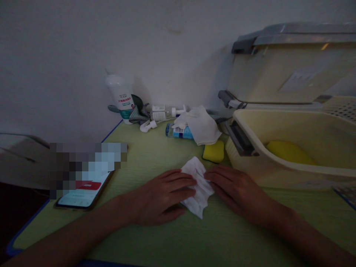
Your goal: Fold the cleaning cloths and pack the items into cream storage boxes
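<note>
While our smartphone point(76, 196) lies screen-up near the left edge of the bench point(133, 246), probably for easy viewing, a white bottle point(118, 89) stands at the back left corner, its red print illegible to us. Our left hand point(155, 198) lays slightly spread fingers on the white tissue point(201, 191) mid-bench, seemingly to steady it; our right hand point(244, 194) meets its right side, fingers together, though we cannot tell if they pinch. Rightmost, a cream storage box point(283, 176) carries an unreadable label point(297, 79).

no readable text, bottle label point(125, 102) blurred
</note>
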Motion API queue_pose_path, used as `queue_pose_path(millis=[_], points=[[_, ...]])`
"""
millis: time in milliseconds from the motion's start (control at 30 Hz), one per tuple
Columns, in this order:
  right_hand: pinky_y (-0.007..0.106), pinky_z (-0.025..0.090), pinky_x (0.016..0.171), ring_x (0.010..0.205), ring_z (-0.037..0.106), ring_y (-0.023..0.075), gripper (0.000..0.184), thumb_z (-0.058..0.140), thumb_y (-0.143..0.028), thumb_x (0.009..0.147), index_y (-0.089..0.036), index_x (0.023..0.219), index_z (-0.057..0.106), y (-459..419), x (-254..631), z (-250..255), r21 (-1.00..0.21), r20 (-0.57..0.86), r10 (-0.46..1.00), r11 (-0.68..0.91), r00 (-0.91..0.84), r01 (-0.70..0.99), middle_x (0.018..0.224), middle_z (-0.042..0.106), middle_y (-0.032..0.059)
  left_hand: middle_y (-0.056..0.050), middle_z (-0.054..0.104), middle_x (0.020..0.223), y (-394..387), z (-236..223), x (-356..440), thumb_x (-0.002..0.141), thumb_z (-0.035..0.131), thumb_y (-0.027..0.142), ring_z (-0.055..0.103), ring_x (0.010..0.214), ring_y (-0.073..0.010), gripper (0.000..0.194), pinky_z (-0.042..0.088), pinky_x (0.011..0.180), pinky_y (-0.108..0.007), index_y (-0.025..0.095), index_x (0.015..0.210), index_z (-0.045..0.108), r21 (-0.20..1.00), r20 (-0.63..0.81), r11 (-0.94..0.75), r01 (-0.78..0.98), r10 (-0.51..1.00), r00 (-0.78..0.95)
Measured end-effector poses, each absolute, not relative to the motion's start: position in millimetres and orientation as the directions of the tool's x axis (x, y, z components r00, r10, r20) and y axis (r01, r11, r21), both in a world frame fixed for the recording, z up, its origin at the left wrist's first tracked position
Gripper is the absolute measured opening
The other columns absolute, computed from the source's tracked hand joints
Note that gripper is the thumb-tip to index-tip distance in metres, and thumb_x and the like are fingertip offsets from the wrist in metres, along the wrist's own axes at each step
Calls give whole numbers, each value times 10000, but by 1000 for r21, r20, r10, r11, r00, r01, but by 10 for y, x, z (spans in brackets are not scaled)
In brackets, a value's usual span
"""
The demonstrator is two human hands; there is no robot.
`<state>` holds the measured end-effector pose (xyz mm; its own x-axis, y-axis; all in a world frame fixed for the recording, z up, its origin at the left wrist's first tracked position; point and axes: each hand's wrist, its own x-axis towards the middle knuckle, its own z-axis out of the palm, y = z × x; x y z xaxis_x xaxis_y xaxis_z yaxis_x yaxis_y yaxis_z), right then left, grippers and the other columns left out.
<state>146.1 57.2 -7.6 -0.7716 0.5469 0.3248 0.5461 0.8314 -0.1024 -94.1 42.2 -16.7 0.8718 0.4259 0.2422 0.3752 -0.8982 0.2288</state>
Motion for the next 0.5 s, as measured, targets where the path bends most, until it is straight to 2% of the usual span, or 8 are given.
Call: queue_pose_path(millis=[100, 267, 500], points=[[319, 529, 680, 742, 618, 187, 227, 395, -118, 888, -131, 906, 620, 579, 1440, -76, -85, 352, 547, 826, -759, 557, 831, 662, 85, -143, 572, 1208, 418, -175, -941, 867, 463, 214, 445, 1216, -237, 323, 312, 1062, -418, 100, 1164, 520, 226, 232, -897, 379, 427, 874], [315, 524, 668, 772, 613, 193, 298, 335, -130, 914, -117, 897, 633, 546, 1426, -43, -48, 406, 470, 867, -784, 496, 872, 657, 106, -165, 477, 1318, 414, -188, -952, 858, 457, 181, 408, 1245, -240, 311, 327, 1049, -412, 110, 1153, 522, 198, 250, -899, 391, 432, 866], [344, 505, 730, 798, 611, 202, 282, 385, -247, 929, -144, 907, 647, 499, 1411, -105, -9, 335, 386, 914, -860, 406, 850, 666, 60, -122, 572, 1195, 431, -180, -936, 856, 462, 179, 449, 1195, -220, 300, 326, 1043, -392, 129, 1145, 525, 213, 242, -897, 388, 433, 868]])
